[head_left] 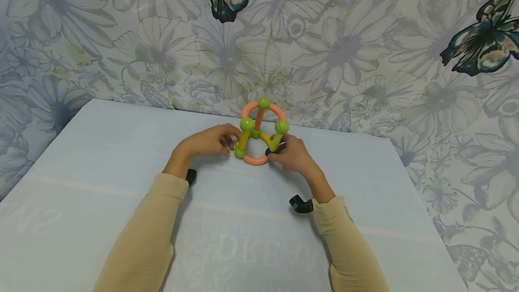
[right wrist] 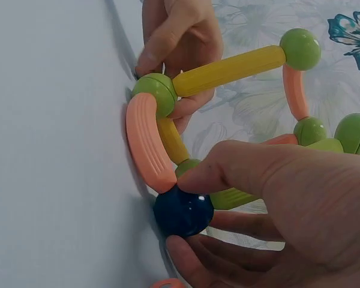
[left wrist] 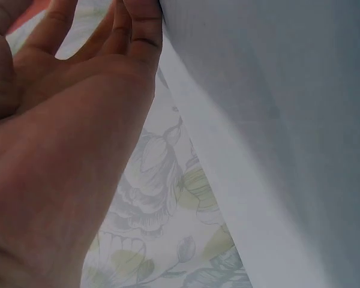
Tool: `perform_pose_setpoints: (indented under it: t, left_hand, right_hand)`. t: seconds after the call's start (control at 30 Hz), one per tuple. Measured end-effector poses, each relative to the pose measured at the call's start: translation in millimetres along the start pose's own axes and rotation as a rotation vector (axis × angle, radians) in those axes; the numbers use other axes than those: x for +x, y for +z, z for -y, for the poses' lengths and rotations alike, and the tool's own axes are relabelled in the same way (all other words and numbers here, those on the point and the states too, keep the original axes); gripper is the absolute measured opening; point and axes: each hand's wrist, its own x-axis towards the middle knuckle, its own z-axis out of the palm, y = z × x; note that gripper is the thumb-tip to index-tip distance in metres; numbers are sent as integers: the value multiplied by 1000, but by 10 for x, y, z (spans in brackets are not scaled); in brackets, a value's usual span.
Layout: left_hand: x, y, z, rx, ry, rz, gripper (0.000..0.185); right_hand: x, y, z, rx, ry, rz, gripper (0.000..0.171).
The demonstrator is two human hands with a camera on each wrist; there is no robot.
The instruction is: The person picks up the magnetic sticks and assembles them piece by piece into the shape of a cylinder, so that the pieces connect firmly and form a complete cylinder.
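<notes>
A frame of magnetic sticks and balls (head_left: 256,160) stands upright near the table's back edge. Green balls join orange, yellow and green sticks, with one green ball (head_left: 263,103) at the top. My right hand (head_left: 295,153) pinches the dark blue ball (right wrist: 183,212) at the lower right corner, thumb on one side and fingers on the other. An orange curved stick (right wrist: 149,144) runs from that ball to a green ball (right wrist: 157,94). At the frame's left side my left hand (head_left: 208,140) has loosely bent fingers beside the yellow stick (right wrist: 231,69); whether they touch it is unclear.
The white table (head_left: 101,148) ends just behind the frame, against a flower-patterned wall (head_left: 162,57). A small black camera (head_left: 301,204) sticks out from the right wrist, and another (head_left: 191,176) from the left wrist.
</notes>
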Motion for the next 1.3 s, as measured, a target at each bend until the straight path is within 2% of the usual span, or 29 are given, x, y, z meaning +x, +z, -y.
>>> perform_pose_setpoints:
  t: [0.07,0.27,0.4,0.6,0.77,0.93,1.07,1.2,1.3]
  left_hand:
    - [-6,-11,2,8,5,-27,45]
    - [8,-15,-9,36,-18,-100,18]
    - [20,-13,-7,32,-37,-128,13]
    - [30,-2,11,46,-32,-168,26]
    - [34,3,27,25,-15,-178,45]
    - [29,10,21,-35,8,-145,59]
    - [17,19,19,-91,24,-84,50]
    - [-2,21,6,-104,2,-33,43]
    - [-23,22,2,-117,-9,6,45]
  right_hand:
    - [20,10,-12,-5,-30,-16,49]
    - [72,71,-53,7,-87,-60,47]
    - [79,114,-52,26,-96,-79,46]
    - [73,158,-25,32,-126,-80,38]
    - [69,193,-15,35,-165,-70,36]
    - [64,219,-1,82,-203,-29,37]
    - [59,229,14,122,-223,16,38]
    - [66,240,2,138,-239,58,40]
    - [73,245,-12,131,-239,78,41]
